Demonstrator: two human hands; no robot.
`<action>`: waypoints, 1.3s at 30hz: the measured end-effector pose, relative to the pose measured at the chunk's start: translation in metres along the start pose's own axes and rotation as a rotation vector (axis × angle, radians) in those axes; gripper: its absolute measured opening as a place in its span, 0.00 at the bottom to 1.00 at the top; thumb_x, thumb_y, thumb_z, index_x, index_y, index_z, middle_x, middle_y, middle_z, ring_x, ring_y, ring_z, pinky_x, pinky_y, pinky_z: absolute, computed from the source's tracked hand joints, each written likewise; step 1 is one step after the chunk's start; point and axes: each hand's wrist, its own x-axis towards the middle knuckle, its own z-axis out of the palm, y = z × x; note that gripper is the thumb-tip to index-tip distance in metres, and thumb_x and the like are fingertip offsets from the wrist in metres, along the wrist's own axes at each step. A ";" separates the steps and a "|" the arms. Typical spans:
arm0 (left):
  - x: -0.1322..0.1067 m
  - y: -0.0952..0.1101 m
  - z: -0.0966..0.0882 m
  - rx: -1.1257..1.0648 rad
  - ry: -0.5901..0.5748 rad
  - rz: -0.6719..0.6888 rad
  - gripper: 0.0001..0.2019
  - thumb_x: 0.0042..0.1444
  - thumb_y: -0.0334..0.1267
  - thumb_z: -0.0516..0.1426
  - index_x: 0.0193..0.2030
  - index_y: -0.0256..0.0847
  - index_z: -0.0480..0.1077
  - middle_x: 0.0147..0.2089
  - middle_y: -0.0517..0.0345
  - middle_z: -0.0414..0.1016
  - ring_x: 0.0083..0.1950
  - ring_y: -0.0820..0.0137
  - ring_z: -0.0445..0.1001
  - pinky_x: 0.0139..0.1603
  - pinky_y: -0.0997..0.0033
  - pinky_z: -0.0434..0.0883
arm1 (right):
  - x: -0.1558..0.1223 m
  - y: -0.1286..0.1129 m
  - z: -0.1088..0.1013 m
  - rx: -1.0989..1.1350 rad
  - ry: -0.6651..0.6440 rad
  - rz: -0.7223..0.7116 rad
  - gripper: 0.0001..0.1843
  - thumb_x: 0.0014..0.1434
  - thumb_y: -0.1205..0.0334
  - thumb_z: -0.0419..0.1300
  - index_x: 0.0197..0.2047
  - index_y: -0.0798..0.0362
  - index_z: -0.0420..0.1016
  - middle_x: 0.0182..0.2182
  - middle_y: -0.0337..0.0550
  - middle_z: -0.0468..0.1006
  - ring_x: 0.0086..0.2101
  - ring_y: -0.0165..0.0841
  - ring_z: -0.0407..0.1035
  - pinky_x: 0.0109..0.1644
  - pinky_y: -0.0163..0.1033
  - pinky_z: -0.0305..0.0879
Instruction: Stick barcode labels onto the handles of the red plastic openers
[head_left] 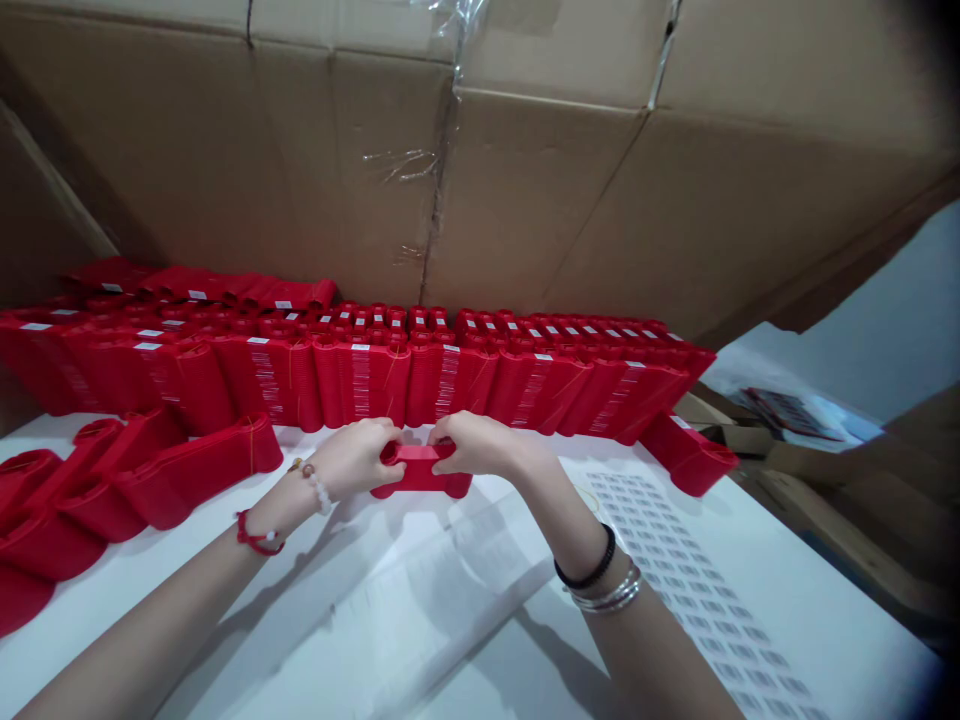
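A small red piece (421, 474), rolled up at both ends with a flat middle, is on the white table just in front of a row of similar rolls. Around its left end, my left hand (358, 458) is closed, thumb and fingers pinching the rolled edge. The right end is gripped the same way by my right hand (477, 446). Behind them stand packed red rolls (450, 385), many with small white labels on top and thin gold bands. The exact material of the rolls cannot be made out.
Loose red rolls (195, 470) lie at the left; one more red roll (690, 455) is at the right end of the row. A sheet of printed labels (675, 570) and a translucent sheet (442, 600) lie on the white table (795, 560). Cardboard boxes (300, 170) rise behind.
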 end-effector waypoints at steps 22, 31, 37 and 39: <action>-0.002 -0.006 0.013 0.009 -0.101 -0.092 0.14 0.49 0.44 0.62 0.39 0.38 0.67 0.37 0.55 0.73 0.35 0.64 0.72 0.34 0.68 0.64 | -0.001 0.072 -0.012 -0.063 0.101 0.213 0.06 0.52 0.65 0.63 0.27 0.57 0.72 0.20 0.35 0.65 0.22 0.25 0.56 0.25 0.34 0.48; 0.004 -0.003 0.031 0.014 -0.039 -0.003 0.07 0.56 0.39 0.58 0.37 0.38 0.71 0.39 0.56 0.71 0.38 0.68 0.69 0.37 0.68 0.62 | 0.026 0.087 0.024 0.031 -0.125 0.216 0.08 0.61 0.61 0.63 0.37 0.59 0.73 0.28 0.37 0.72 0.27 0.27 0.67 0.31 0.33 0.66; 0.006 -0.004 0.027 -0.030 -0.041 0.017 0.07 0.57 0.39 0.59 0.36 0.37 0.74 0.39 0.56 0.73 0.39 0.68 0.71 0.41 0.68 0.64 | 0.019 0.075 0.012 0.051 -0.097 0.243 0.13 0.61 0.61 0.64 0.46 0.58 0.73 0.40 0.44 0.76 0.35 0.31 0.71 0.39 0.38 0.70; 0.006 -0.004 0.027 -0.043 -0.040 0.023 0.07 0.58 0.39 0.60 0.36 0.37 0.75 0.39 0.55 0.74 0.41 0.67 0.71 0.42 0.68 0.64 | 0.015 0.071 0.007 0.050 -0.082 0.251 0.16 0.58 0.63 0.66 0.48 0.58 0.73 0.42 0.45 0.76 0.37 0.32 0.71 0.40 0.39 0.70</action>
